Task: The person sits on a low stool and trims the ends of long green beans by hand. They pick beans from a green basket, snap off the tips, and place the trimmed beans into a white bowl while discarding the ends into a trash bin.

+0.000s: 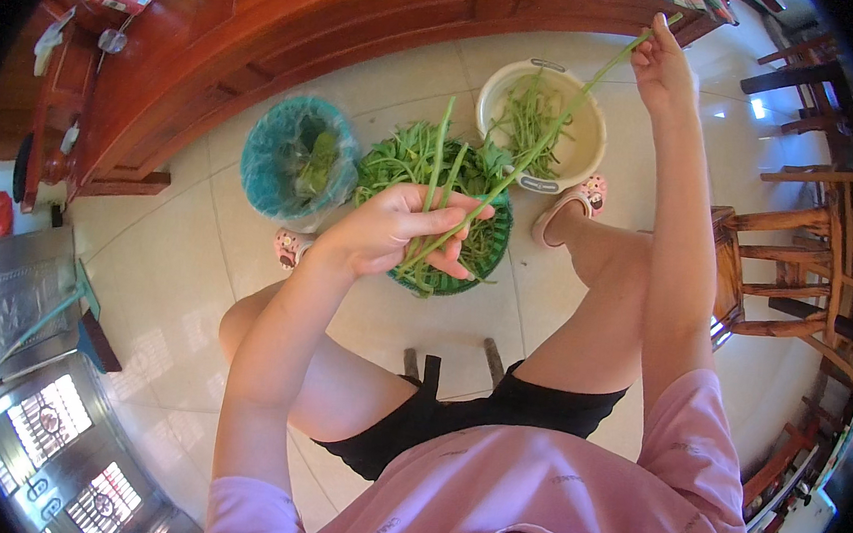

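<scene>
My left hand [414, 228] holds several green leafless vegetable stems [438, 170] between thumb and fingers. One long stem [549, 137] runs from it up to the right, where my right hand [664, 63] pinches its far end. Below my left hand stands a green plastic basket [505, 235] heaped with leafy greens [405, 152] and thin stems. Behind it to the right, a cream plastic basin [594, 141] holds stem pieces [532, 117]. At the left, a teal bin [258, 159] lined with clear plastic has some leaves [320, 160] in it.
A red-brown wooden cabinet [265, 21] spans the far side. Wooden chairs [781, 253] stand at the right. My feet in pink clogs [591, 193] are beside the containers. A broom and dustpan [94, 334] lie near the metal door [18, 294] at the left.
</scene>
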`<state>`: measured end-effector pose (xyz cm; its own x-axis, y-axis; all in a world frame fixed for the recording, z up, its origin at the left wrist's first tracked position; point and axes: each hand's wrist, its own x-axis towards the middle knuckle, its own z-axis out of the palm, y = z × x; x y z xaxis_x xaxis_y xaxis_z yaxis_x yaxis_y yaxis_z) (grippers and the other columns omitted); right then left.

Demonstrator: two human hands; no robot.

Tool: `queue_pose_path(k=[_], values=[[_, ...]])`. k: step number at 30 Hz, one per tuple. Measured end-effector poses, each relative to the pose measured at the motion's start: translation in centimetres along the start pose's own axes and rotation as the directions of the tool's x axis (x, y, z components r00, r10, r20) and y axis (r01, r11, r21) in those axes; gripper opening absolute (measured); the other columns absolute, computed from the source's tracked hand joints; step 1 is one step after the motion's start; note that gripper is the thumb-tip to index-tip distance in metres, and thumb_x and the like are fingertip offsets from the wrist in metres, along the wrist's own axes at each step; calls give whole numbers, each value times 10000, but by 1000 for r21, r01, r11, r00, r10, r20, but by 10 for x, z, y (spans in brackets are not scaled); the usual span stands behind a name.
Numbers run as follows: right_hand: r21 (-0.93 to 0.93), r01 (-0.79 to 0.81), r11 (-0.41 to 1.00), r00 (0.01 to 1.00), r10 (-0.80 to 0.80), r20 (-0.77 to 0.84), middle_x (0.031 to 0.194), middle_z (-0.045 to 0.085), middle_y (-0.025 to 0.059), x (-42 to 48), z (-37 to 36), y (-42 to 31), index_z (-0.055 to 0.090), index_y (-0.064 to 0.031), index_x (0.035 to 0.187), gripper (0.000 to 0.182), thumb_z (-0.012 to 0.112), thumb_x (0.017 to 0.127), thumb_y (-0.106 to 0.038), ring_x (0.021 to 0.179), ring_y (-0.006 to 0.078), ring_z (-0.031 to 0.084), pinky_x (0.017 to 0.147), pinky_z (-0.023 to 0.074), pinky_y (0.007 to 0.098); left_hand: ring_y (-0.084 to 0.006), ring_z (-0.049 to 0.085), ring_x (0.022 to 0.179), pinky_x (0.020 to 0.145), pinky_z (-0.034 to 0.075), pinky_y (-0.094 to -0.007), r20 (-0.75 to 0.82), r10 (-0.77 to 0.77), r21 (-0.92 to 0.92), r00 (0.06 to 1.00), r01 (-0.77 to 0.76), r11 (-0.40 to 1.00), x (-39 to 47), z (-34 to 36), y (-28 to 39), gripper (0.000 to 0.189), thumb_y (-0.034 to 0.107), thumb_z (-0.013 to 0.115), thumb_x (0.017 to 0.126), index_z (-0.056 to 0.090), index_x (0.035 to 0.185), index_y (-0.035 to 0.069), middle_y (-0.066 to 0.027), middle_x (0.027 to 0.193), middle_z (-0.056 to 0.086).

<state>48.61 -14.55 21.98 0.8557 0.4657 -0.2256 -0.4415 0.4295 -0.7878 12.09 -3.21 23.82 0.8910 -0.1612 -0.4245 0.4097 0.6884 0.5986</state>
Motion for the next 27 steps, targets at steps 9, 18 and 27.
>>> queue_pose_path(k=[9, 18, 27], values=[[-176, 666, 725, 742, -617, 262, 857, 584, 131, -60, 46, -15, 509, 11, 926, 148, 527, 813, -82, 772, 213, 594, 650, 481, 271, -65, 444, 598, 470, 353, -173, -485, -17, -11, 874, 14, 1000, 2, -14, -2, 301, 212, 430, 869, 482, 1107, 34, -9, 797, 516], [-741, 659, -130, 745, 244, 620, 822, 606, 115, -20, -63, 88, 583, -45, 931, 252, 593, 688, -110, 706, 232, 584, 660, 461, 324, -67, 439, 619, 480, 324, -181, -366, 50, -32, 929, -66, 997, 5, -10, -2, 354, 222, 434, 874, 430, 1145, -6, -27, 797, 510], [-884, 436, 169, 507, 765, 396, 779, 606, 94, -105, 43, 109, 587, -9, 913, 245, 495, 807, -211, 717, 186, 564, 669, 446, 295, -87, 460, 639, 551, 365, -222, -162, 150, -39, 975, -158, 987, 2, -8, 1, 393, 194, 453, 864, 391, 1180, -31, -14, 743, 512]])
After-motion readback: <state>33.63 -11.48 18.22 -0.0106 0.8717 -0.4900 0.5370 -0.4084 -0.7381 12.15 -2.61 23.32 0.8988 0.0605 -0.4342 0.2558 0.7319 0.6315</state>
